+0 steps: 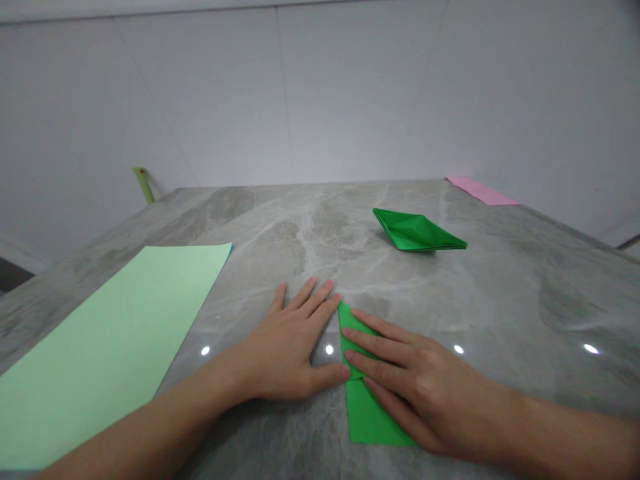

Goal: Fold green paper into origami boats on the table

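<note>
A folded piece of green paper (pixel 373 420) lies flat on the table in front of me. My right hand (pixel 407 373) rests across it with fingers stretched out, covering much of its right side. At the paper's left edge, my left hand (pixel 300 343) lies on the table with its fingers spread. The left thumb touches the paper near a fold line, and the index fingertip is at its top corner. Farther back on the right sits a folded green paper boat (pixel 420 232), touched by neither hand.
On the left lies a stack of light green paper sheets (pixel 115 340), with my left forearm over its near corner. A pink paper (pixel 483 191) is at the back right edge of the grey marbled table (pixel 280 227). A pale wall (pixel 300 100) stands behind.
</note>
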`<state>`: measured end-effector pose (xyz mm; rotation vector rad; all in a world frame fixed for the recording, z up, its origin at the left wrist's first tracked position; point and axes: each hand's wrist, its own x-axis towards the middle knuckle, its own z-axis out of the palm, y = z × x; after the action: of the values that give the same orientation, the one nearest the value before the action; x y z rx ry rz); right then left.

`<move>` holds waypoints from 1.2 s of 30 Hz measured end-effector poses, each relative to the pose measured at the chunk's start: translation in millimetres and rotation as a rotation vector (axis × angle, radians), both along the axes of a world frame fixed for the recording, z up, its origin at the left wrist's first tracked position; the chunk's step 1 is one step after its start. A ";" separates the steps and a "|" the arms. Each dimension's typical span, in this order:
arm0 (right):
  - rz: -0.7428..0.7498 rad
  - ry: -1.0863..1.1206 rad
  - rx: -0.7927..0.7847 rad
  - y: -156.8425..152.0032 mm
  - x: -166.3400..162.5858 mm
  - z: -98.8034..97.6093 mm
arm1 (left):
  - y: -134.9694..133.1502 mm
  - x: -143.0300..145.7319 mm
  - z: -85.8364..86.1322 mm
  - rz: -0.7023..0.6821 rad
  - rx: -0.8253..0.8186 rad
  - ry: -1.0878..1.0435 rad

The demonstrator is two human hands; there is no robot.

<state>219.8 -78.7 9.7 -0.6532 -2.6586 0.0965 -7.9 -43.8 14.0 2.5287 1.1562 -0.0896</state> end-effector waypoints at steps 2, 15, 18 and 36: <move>-0.001 -0.012 -0.002 0.1 0.2 0.0 | 0.0 0.3 0.1 0.002 0.003 0.002; 0.001 0.001 -0.017 0.7 -0.3 -1.1 | -0.4 -1.0 -2.3 -0.004 0.014 -0.012; -0.001 -0.007 -0.015 0.9 -0.3 -1.4 | -0.2 -2.1 -2.5 -0.011 0.008 -0.021; -0.002 -0.018 0.011 1.2 -0.3 -1.3 | -0.7 0.1 -1.3 0.008 0.015 0.011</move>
<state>219.4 -77.5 8.3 -0.6561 -2.6735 0.0763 -7.8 -44.6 12.7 2.5397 1.1758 -0.0937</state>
